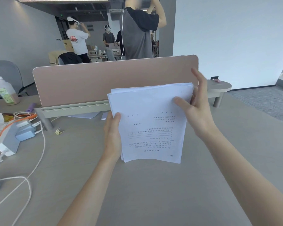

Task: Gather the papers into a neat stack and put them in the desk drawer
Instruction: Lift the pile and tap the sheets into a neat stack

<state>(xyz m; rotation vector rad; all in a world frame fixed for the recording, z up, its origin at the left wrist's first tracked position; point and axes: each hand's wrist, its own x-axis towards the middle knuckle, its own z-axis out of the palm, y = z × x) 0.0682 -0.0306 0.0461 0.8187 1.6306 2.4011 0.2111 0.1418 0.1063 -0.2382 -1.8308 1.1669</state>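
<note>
Above the grey worktop [153, 193], before the pink divider [104, 82], both hands hold the papers [150, 121] upright; the left hand [112, 136] pinches their left edge; the right hand [198, 108] clasps the upper right corner, its fingers [201, 80] partly spread.

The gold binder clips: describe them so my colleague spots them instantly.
Start at the pink divider panel and find its left support leg. Right of the leg's foot, the gold binder clips lie on the desk, the only small metallic thing there.
</note>
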